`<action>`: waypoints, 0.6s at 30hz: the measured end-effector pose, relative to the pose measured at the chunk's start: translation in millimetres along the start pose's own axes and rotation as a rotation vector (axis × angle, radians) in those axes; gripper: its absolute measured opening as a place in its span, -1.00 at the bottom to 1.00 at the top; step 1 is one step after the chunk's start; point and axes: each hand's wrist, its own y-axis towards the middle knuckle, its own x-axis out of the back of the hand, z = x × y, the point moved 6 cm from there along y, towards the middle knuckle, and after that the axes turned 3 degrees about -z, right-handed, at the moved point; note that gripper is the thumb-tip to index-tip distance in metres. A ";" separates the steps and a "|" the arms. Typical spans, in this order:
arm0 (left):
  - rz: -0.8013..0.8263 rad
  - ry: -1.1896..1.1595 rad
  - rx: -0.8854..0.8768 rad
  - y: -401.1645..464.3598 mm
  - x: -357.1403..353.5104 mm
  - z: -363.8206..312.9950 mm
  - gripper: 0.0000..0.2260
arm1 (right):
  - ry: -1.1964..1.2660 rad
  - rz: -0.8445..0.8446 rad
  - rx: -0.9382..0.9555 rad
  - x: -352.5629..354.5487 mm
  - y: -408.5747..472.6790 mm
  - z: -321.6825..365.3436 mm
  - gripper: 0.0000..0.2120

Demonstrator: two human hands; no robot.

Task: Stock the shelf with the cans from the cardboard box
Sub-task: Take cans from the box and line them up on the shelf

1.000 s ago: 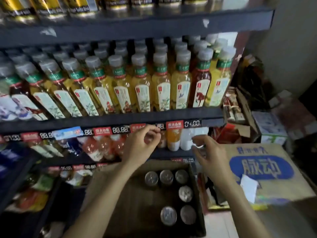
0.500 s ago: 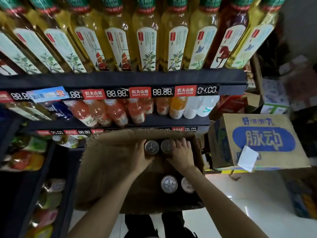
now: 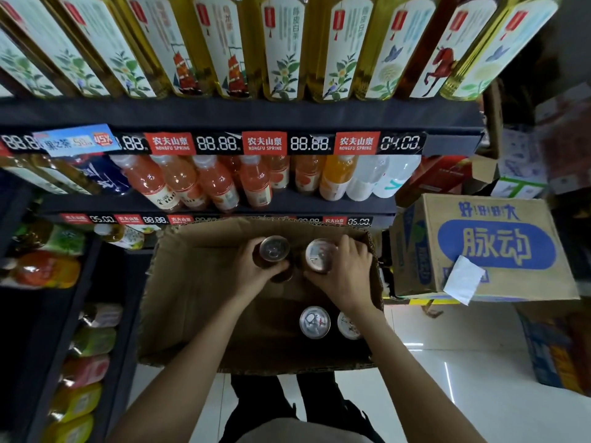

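An open cardboard box (image 3: 188,302) sits in front of the dark shelf (image 3: 332,204), below me. Both my hands are inside it at the far end. My left hand (image 3: 252,273) grips a dark can with a silver top (image 3: 274,250), lifted a little above the box floor. My right hand (image 3: 347,273) curls round a second can (image 3: 320,254) beside it. Two more cans (image 3: 315,321) stand upright near the box's right wall, one partly hidden by my right forearm.
Orange juice bottles (image 3: 217,183) and white bottles fill the shelf just above the box. Tall tea bottles (image 3: 281,49) line the shelf higher up. A closed printed carton (image 3: 499,247) stands to the right. More stock fills low shelves at the left.
My hands came down from the shelf edge into the box and closed round two cans at its far end. The left can has now risen slightly. The camera tilted down.
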 end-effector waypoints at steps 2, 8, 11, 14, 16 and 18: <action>-0.002 -0.153 0.040 -11.7 17.2 -19.4 -0.52 | 0.449 0.064 -0.123 23.8 -5.8 -1.8 -0.33; 0.076 -0.437 -0.028 -46.8 59.1 -98.7 -0.40 | 1.046 0.203 -0.332 69.6 -12.8 9.7 -0.39; 0.084 -0.430 -0.101 -58.5 69.6 -132.1 -0.29 | 1.113 0.197 -0.303 86.8 -8.8 25.3 -0.35; 0.100 -0.389 -0.190 -67.5 78.1 -166.3 -0.34 | 1.115 0.196 -0.224 110.8 -4.8 43.9 -0.34; 0.094 -0.334 -0.236 -72.3 84.3 -190.7 -0.39 | 1.071 0.184 -0.148 134.9 -1.9 58.9 -0.42; 0.053 -0.247 -0.316 -75.6 93.1 -218.8 -0.48 | 1.009 0.152 -0.055 164.6 2.8 73.7 -0.52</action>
